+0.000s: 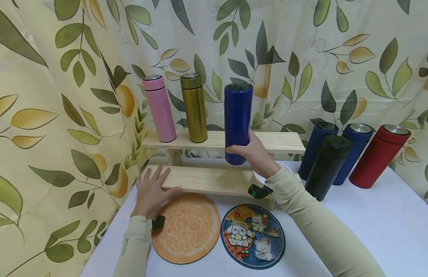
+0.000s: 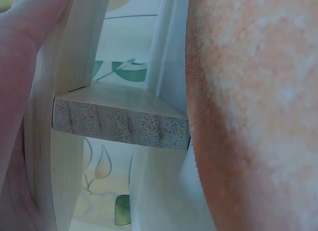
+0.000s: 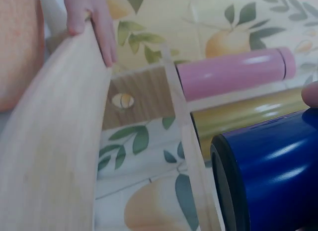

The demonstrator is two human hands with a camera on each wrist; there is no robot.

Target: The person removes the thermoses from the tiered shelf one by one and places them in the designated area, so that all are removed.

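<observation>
My right hand (image 1: 254, 153) grips a blue thermos bottle (image 1: 238, 115) low on its body. The bottle is upright in front of the upper board of a two-tier wooden shelf (image 1: 283, 142), its base overlapping the space between the tiers; its dark base shows in the right wrist view. My left hand (image 1: 153, 192) rests on the left end of the lower board (image 1: 210, 179), fingers spread on top and thumb along the front edge. A pink thermos bottle (image 1: 159, 108) and a gold thermos bottle (image 1: 194, 107) stand on the upper board at the left.
At the right stand two dark blue bottles (image 1: 318, 150) (image 1: 353, 154), a black bottle (image 1: 328, 167) and a red bottle (image 1: 380, 156). An orange round mat (image 1: 187, 229) and a blue cartoon mat (image 1: 253, 236) lie before the shelf. A white bowl (image 1: 286, 167) is partly hidden behind my right wrist.
</observation>
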